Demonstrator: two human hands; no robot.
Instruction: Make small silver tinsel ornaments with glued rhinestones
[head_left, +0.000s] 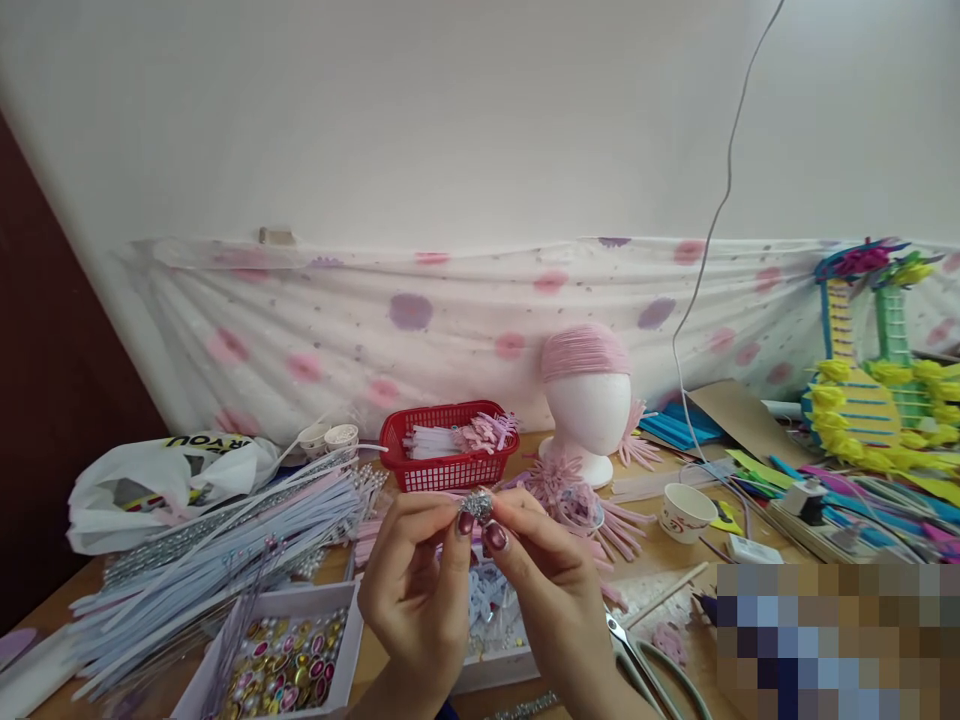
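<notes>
My left hand (424,565) and my right hand (544,570) meet in front of me above the table. Between both thumbs and forefingers they pinch a small silver tinsel piece (477,504), bunched into a glittery knot. Its exact shape is partly covered by the fingertips. Beneath my hands a white box (499,668) holds pale blue fuzzy pieces and beads. To the left of it another white box (346,640) contains gold, pink and pearl gems. A pair of scissors (652,665) lies by my right wrist.
A red basket (450,474) with pipe cleaner pieces stands behind my hands. Beside it is a white foam head (589,410) wearing a pink wrapped cap. Pale blue pipe cleaners (217,570) spread across the left. A paper cup (686,513) and a hanging cable (726,200) are at right.
</notes>
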